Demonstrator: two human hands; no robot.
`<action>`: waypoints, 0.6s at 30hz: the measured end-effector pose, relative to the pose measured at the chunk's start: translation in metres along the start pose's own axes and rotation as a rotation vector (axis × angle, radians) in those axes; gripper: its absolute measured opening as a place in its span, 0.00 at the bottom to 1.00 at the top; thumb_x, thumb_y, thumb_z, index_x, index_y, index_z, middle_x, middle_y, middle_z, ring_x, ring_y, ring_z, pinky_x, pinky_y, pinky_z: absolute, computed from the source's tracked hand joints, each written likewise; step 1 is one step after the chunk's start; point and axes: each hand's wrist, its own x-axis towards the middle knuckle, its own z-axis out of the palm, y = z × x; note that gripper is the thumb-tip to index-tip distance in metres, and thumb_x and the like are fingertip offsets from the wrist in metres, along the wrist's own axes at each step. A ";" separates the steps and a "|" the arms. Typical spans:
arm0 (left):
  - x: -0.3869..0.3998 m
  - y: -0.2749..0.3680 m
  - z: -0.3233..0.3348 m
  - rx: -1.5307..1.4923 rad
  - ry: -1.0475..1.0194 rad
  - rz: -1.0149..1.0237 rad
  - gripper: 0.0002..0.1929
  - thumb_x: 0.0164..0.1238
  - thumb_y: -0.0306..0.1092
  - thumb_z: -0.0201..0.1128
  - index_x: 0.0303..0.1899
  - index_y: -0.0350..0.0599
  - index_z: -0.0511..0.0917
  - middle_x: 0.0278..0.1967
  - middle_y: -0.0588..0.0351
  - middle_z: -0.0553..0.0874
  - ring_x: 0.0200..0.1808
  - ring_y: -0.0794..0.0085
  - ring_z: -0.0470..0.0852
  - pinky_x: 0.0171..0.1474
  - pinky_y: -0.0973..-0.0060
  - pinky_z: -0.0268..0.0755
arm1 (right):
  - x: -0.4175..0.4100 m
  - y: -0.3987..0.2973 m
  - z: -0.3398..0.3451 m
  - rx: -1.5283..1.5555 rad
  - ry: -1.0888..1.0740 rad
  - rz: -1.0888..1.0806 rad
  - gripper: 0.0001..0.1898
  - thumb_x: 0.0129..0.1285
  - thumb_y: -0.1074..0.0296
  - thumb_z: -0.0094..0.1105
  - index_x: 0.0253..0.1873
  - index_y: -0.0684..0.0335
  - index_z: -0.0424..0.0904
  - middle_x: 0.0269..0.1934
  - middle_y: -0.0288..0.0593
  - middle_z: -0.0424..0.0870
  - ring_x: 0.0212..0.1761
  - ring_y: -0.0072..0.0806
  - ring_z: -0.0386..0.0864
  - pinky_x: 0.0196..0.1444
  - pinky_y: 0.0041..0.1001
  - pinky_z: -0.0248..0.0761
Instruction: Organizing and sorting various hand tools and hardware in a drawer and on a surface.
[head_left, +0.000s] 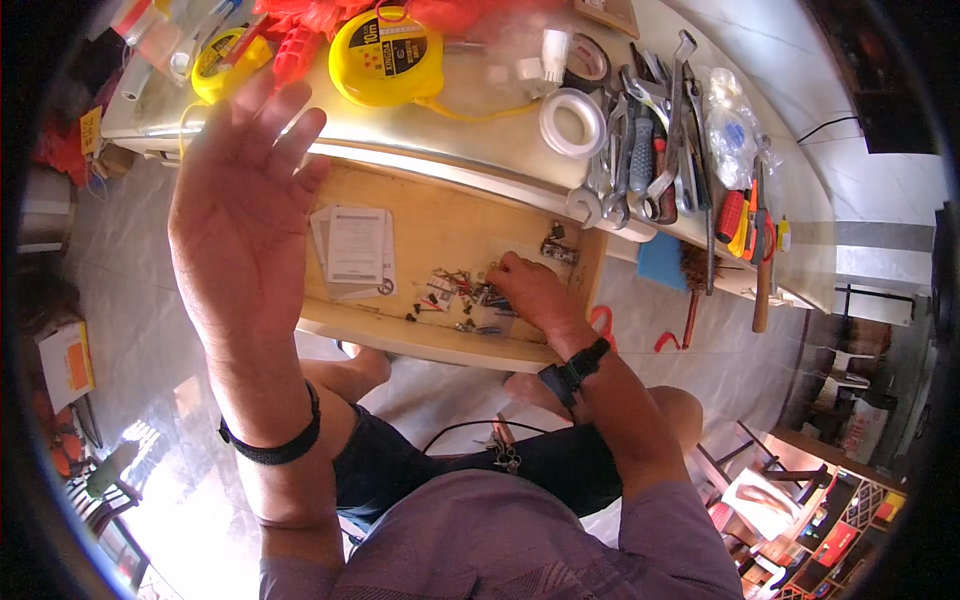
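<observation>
My left hand (244, 202) is raised with its palm showing and fingers apart, near the left end of an open wooden drawer (442, 202). It holds nothing. My right hand (529, 289) reaches into the drawer, its fingertips at a pile of small metal hardware (469, 292); whether something is between the fingers cannot be made out. Printed papers (356, 247) lie in the drawer's left part. A small dark padlock (556, 230) and a metal piece (559, 252) rest at its right end.
On the tabletop (480, 135) above the drawer lie yellow tape measures (386, 60), a white tape roll (572, 124), several wrenches (671, 127), screwdrivers and a clear plastic bag (727, 135). A hammer-like wooden handle (761, 300) sticks out past the edge. A blue dustpan (661, 260) is below.
</observation>
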 end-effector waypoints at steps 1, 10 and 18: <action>0.000 0.001 -0.001 0.001 0.000 0.000 0.21 0.91 0.42 0.47 0.68 0.38 0.79 0.61 0.46 0.89 0.63 0.61 0.88 0.64 0.61 0.82 | 0.002 0.001 0.003 -0.049 -0.012 0.010 0.11 0.76 0.63 0.61 0.59 0.50 0.86 0.56 0.42 0.81 0.57 0.46 0.85 0.59 0.44 0.81; -0.001 0.000 0.004 -0.006 0.074 -0.005 0.21 0.91 0.42 0.48 0.68 0.39 0.79 0.61 0.46 0.89 0.63 0.61 0.87 0.64 0.62 0.81 | -0.014 0.018 0.004 0.264 0.046 0.018 0.10 0.76 0.62 0.62 0.57 0.51 0.85 0.56 0.42 0.81 0.56 0.47 0.86 0.58 0.44 0.81; 0.001 0.001 0.000 -0.017 0.023 -0.016 0.21 0.91 0.42 0.48 0.67 0.38 0.80 0.60 0.46 0.90 0.62 0.60 0.88 0.63 0.61 0.81 | -0.001 -0.006 0.018 0.014 0.020 -0.133 0.10 0.71 0.64 0.61 0.54 0.52 0.85 0.52 0.46 0.82 0.50 0.50 0.87 0.52 0.45 0.84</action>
